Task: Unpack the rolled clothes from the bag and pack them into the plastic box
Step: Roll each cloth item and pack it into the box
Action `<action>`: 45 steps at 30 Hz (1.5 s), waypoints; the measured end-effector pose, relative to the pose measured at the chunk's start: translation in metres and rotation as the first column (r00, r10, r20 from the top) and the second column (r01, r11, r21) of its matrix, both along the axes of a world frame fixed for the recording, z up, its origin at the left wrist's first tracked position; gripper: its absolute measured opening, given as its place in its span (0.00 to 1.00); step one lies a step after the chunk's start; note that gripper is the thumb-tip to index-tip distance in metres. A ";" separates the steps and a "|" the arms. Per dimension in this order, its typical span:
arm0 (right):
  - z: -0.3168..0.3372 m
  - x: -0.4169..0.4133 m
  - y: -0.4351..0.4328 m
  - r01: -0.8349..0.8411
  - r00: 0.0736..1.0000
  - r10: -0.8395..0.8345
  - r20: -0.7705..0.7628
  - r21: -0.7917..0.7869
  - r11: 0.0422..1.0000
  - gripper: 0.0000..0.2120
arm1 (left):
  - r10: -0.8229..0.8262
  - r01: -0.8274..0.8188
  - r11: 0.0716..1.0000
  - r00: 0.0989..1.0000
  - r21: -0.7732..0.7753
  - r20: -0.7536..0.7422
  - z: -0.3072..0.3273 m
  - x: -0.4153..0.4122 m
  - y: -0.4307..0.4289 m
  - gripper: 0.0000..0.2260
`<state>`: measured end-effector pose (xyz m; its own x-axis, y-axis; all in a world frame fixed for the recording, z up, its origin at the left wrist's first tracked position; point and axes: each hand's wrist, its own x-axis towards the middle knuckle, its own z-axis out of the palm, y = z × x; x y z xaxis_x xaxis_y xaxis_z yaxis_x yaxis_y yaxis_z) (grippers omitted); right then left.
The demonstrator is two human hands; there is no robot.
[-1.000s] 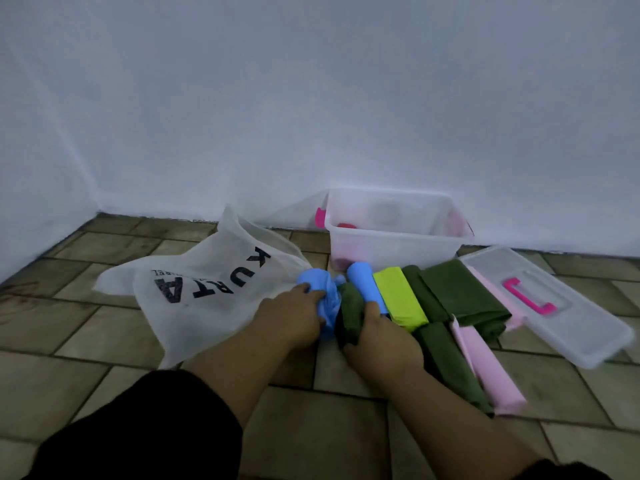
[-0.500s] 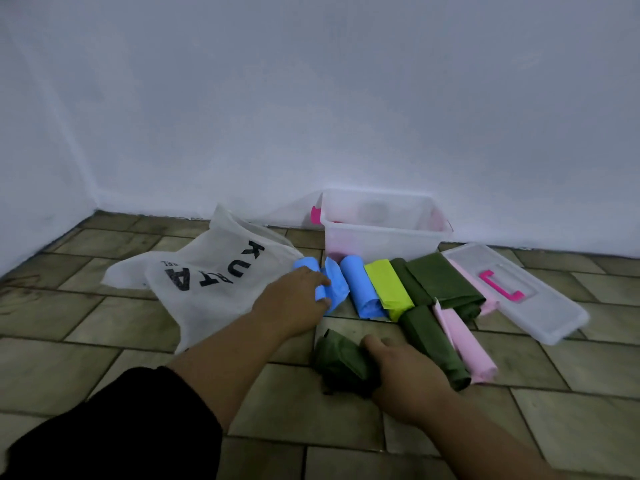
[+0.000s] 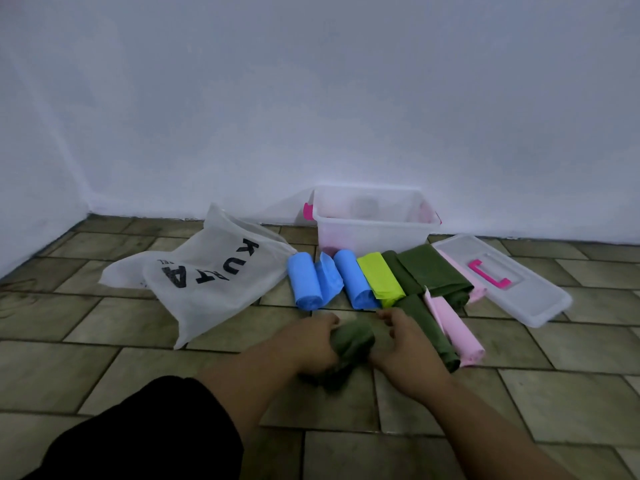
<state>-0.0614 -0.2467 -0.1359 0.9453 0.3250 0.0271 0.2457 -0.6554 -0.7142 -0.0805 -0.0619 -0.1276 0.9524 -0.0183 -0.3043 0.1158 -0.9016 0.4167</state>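
Grips the dark green roll [image 3: 351, 341] at both ends, down at the floor tiles well in front of the plastic box [image 3: 374, 233]: left hand [image 3: 311, 344] curled round one end, right hand [image 3: 405, 348] round the other. Looks soft, light and squashy, liable to unroll; probably best squeezed end to end as here, or clasped round the middle. Leaves blue rolls [image 3: 304, 285], a lime roll [image 3: 379, 282] and pink rolls [image 3: 457, 330] in a row just in front of the box, white bag [image 3: 207, 275] left of the box, lid [image 3: 519, 289] right of it. Half a second ago held the roll in the right hand alone, left hand on a blue roll; now has both on it.
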 end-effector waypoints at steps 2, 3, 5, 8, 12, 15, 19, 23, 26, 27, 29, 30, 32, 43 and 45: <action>0.002 -0.003 0.003 0.143 0.979 -0.115 -0.168 0.163 0.976 0.29 | 0.322 -0.338 0.875 0.941 -0.348 -0.106 0.001 -0.003 -0.001 0.25; 0.004 -0.006 0.006 0.174 0.951 -0.111 -0.288 0.206 0.963 0.32 | 0.430 -0.487 0.690 0.871 -0.535 -0.238 0.002 -0.006 -0.004 0.21; 0.005 -0.011 0.015 0.166 0.882 -0.036 -0.470 0.238 0.957 0.40 | 0.440 -0.654 0.272 0.737 -0.706 -0.513 0.002 -0.011 -0.013 0.13; 0.001 -0.013 0.031 0.162 0.843 0.021 -0.538 0.291 0.943 0.40 | 0.422 -0.671 0.093 0.696 -0.736 -0.581 -0.001 -0.020 -0.028 0.09; 0.000 -0.003 0.033 0.073 0.901 0.021 -0.434 0.198 0.978 0.28 | 0.523 -0.612 0.343 0.755 -0.713 -0.396 0.001 -0.024 -0.016 0.19; 0.006 0.004 0.025 -0.158 0.966 0.132 -0.221 -0.100 0.982 0.24 | 0.623 -0.516 0.605 0.781 -0.607 -0.044 0.007 -0.021 0.010 0.33; 0.006 0.004 0.022 -0.310 0.951 0.297 -0.091 -0.242 0.919 0.28 | 0.352 -0.236 0.902 0.887 -0.360 0.300 0.019 -0.022 0.022 0.26; 0.003 0.002 0.017 -0.207 0.977 0.213 0.013 -0.184 0.961 0.37 | -0.069 0.071 0.997 0.987 -0.008 0.143 0.011 -0.019 0.016 0.26; 0.001 0.000 0.011 -0.091 0.996 0.090 -0.017 -0.083 0.992 0.39 | -0.130 0.106 0.983 0.979 0.152 0.156 0.000 -0.014 0.012 0.26; 0.000 -0.001 0.009 -0.052 0.997 0.050 -0.050 -0.056 0.997 0.39 | -0.132 0.104 0.979 0.979 0.174 0.155 -0.004 -0.013 0.012 0.26; -0.003 -0.003 0.006 0.008 0.990 -0.008 -0.140 -0.001 1.000 0.39 | -0.155 0.125 0.969 0.979 0.211 0.133 -0.011 -0.014 0.011 0.26; -0.004 -0.005 0.005 0.030 0.984 -0.027 -0.177 0.017 0.999 0.39 | -0.165 0.132 0.964 0.977 0.229 0.133 -0.014 -0.015 0.009 0.26; -0.005 -0.008 0.003 0.076 0.976 -0.064 -0.207 0.048 0.996 0.39 | -0.151 0.105 0.965 0.972 0.240 0.179 -0.021 -0.016 0.006 0.25; 0.006 -0.020 0.031 0.051 0.945 0.070 -0.320 0.357 0.933 0.23 | 0.428 -0.595 -0.007 0.725 -0.804 -0.540 0.004 -0.028 -0.035 0.13; 0.008 -0.012 0.026 -0.029 0.982 0.071 -0.174 0.235 0.972 0.20 | 0.544 -0.526 -0.026 0.706 -0.850 -0.453 0.010 -0.024 -0.025 0.17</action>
